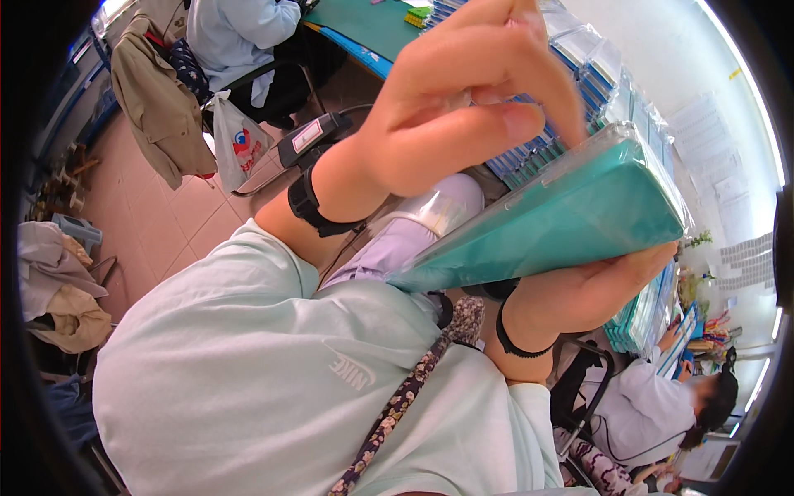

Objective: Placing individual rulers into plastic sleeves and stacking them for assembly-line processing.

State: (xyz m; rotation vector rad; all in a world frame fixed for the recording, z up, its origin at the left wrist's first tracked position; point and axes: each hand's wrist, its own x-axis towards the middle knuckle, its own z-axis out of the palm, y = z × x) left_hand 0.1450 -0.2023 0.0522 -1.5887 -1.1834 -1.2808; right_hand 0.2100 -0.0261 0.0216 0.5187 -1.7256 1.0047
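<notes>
Teal packet (571, 219) partly hides the right hand (608, 285); the top edge crops the left hand (442, 103) and a seated worker (240, 41); print on wall sheets (701, 128) is too small to read

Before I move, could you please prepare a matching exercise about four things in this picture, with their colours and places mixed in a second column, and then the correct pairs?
Things:
1. packet
2. coat
3. bag
4. strap

Colours and places:
a. white with a red and blue print, beside the coat
b. dark with flowers, lying over the pale shirt
c. blue-green, in the right hand
d. brown, hanging at the upper left

Right pairs: 1-c, 2-d, 3-a, 4-b
</notes>
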